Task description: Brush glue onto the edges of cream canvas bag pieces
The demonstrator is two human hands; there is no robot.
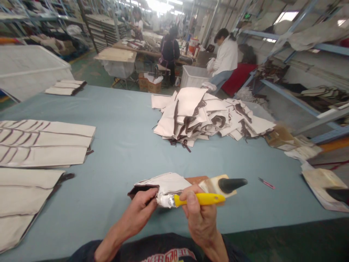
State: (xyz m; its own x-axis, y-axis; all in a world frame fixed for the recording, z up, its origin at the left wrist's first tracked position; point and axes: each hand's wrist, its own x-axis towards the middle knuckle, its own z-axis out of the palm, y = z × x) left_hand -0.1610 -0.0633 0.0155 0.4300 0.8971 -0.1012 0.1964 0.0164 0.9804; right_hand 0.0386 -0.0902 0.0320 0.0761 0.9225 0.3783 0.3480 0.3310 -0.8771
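Observation:
Near the table's front edge lies a white fabric bag-like piece with dark brown trim, its dark opening facing left. My left hand pinches the edge of that opening between thumb and fingers. My right hand grips a paintbrush by its yellow handle. The white-coated bristles touch the piece's edge beside my left fingertips. Behind my right hand, a black-handled tool rests on a pale block; its exact kind is unclear.
A heap of white pieces with brown trim covers the table's far right. Layered rows lie at left. A pink-handled cutter lies at right, near a cardboard box. Beyond the table, a person in white bends by a bin.

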